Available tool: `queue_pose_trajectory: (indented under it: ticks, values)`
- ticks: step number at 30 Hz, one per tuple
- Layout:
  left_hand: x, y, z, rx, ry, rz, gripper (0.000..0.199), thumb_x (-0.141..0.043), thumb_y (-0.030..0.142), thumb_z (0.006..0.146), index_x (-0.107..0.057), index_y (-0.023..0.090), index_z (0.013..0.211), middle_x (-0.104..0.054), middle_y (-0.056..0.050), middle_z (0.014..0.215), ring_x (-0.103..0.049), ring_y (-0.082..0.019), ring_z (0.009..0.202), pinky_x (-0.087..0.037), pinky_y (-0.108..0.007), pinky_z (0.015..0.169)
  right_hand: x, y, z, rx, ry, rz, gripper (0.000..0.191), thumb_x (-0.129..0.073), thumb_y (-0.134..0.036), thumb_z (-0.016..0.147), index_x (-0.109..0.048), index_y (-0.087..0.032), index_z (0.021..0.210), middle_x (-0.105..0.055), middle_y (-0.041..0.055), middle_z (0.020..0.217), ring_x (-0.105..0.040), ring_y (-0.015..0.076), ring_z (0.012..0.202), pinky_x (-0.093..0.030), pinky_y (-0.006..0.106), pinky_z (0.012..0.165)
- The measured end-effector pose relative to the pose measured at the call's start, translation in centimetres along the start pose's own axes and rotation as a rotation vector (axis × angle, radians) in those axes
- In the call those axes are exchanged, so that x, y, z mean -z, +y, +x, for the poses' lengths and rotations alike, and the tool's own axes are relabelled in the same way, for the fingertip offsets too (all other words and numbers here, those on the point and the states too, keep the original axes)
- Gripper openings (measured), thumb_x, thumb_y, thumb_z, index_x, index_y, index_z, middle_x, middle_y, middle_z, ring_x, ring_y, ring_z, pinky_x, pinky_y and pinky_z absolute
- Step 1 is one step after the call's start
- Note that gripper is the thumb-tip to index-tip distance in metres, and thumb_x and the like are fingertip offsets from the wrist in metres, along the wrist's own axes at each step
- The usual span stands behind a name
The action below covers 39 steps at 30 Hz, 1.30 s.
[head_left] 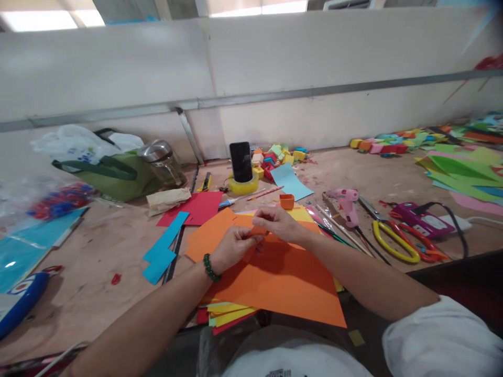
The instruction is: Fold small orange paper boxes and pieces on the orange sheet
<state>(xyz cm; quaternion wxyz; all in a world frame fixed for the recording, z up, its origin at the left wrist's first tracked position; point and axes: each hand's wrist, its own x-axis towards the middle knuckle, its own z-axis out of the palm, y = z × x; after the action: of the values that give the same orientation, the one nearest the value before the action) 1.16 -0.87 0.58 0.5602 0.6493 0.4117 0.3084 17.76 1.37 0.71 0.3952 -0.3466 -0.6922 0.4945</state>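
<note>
Both hands meet over a stack of orange paper sheets at the table's near edge. My left hand, with a green bead bracelet on its wrist, and my right hand pinch a small orange paper piece between their fingertips. A finished small orange paper box stands just beyond the hands. Yellow, green and red sheets stick out under the orange stack.
Blue paper strips and a red sheet lie left. A phone stands in a tape roll. Pink glue gun, yellow scissors, orange scissors and sticks lie right. Green bag, glass jar, coloured boxes and green sheets sit farther off.
</note>
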Motion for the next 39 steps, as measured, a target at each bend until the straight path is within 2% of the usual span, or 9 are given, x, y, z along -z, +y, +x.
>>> queue_pose_trajectory:
  ticks: [5,12,16,20,24,28,32,36,39]
  values:
    - [0.1,0.2,0.0,0.013,-0.016,-0.04,0.037,-0.072,0.05,0.07,-0.072,0.013,0.069,-0.071,-0.006,0.063,-0.064,-0.016,0.061,-0.051,-0.026,0.063,0.3,0.1,0.0,0.034,0.049,-0.047,0.034,-0.069,-0.047,0.073,-0.06,-0.016,0.062,-0.055,-0.0014,0.056,-0.048,0.0097,0.053,-0.038,0.022,0.049]
    - [0.5,0.5,0.0,0.02,-0.073,-0.167,0.052,-0.062,0.062,0.076,-0.072,0.011,0.07,-0.069,-0.007,0.061,-0.063,-0.018,0.062,-0.051,-0.026,0.061,0.8,0.0,0.2,0.048,0.088,-0.072,0.037,-0.068,-0.05,0.072,-0.059,-0.016,0.059,-0.053,-0.0008,0.055,-0.047,0.0099,0.052,-0.038,0.022,0.046]
    - [0.6,0.5,0.1,0.029,-0.051,-0.108,0.053,-0.063,0.062,0.075,-0.071,0.01,0.07,-0.069,-0.008,0.06,-0.066,-0.019,0.063,-0.051,-0.026,0.06,0.6,-0.2,0.1,-0.019,0.115,-0.01,0.035,-0.069,-0.048,0.071,-0.061,-0.015,0.061,-0.053,-0.0015,0.054,-0.047,0.0087,0.049,-0.038,0.022,0.046]
    - [0.6,0.9,0.1,0.091,-0.115,-0.182,0.056,-0.064,0.067,0.07,-0.068,0.011,0.069,-0.07,-0.01,0.063,-0.066,-0.019,0.059,-0.052,-0.026,0.057,0.9,0.1,0.3,-0.118,0.133,0.06,0.034,-0.073,-0.047,0.067,-0.062,-0.015,0.061,-0.055,-0.0016,0.054,-0.047,0.0078,0.048,-0.04,0.021,0.047]
    - [1.1,0.8,0.1,0.195,-0.111,-0.182,0.052,-0.068,0.067,0.066,-0.055,0.016,0.065,-0.067,-0.005,0.057,-0.063,-0.016,0.049,-0.046,-0.023,0.045,2.0,0.5,0.7,-0.189,0.199,0.04,0.035,-0.074,-0.046,0.063,-0.059,-0.015,0.057,-0.053,-0.0032,0.052,-0.046,0.0068,0.045,-0.038,0.02,0.044]
    - [1.9,0.4,0.4,0.175,-0.059,0.134,0.046,-0.062,0.057,0.076,-0.045,0.019,0.056,-0.057,0.0,0.047,-0.055,-0.013,0.042,-0.035,-0.021,0.042,3.1,0.6,1.0,-0.278,0.135,-0.122,0.032,-0.071,-0.038,0.067,-0.053,-0.016,0.053,-0.049,-0.0041,0.048,-0.046,0.007,0.044,-0.037,0.019,0.043]
    - [2.0,0.7,0.4,0.084,0.051,0.762,0.039,-0.053,0.038,0.086,-0.049,0.018,0.052,-0.058,-0.003,0.055,-0.057,-0.017,0.058,-0.037,-0.025,0.053,3.5,0.8,1.0,-0.404,0.086,-0.42,0.022,-0.068,-0.031,0.074,-0.056,-0.017,0.062,-0.052,-0.0043,0.049,-0.05,0.0091,0.044,-0.033,0.019,0.042]
    - [1.6,1.1,0.1,0.143,0.089,1.147,0.02,-0.056,0.035,0.087,-0.066,0.018,0.082,-0.067,-0.007,0.084,-0.062,-0.023,0.081,-0.042,-0.029,0.067,3.7,0.9,1.1,-0.395,-0.043,-0.801,0.02,-0.066,-0.031,0.078,-0.061,-0.016,0.066,-0.061,-0.0012,0.06,-0.056,0.0101,0.056,-0.033,0.019,0.049]
    - [1.3,0.9,0.0,-0.031,0.057,1.212,0.018,-0.057,0.028,0.087,-0.067,0.019,0.099,-0.065,-0.009,0.1,-0.061,-0.022,0.09,-0.044,-0.03,0.075,3.8,0.7,1.0,-0.401,-0.061,-0.918,0.02,-0.069,-0.034,0.077,-0.064,-0.017,0.07,-0.066,0.0013,0.069,-0.057,0.0123,0.065,-0.031,0.021,0.052]
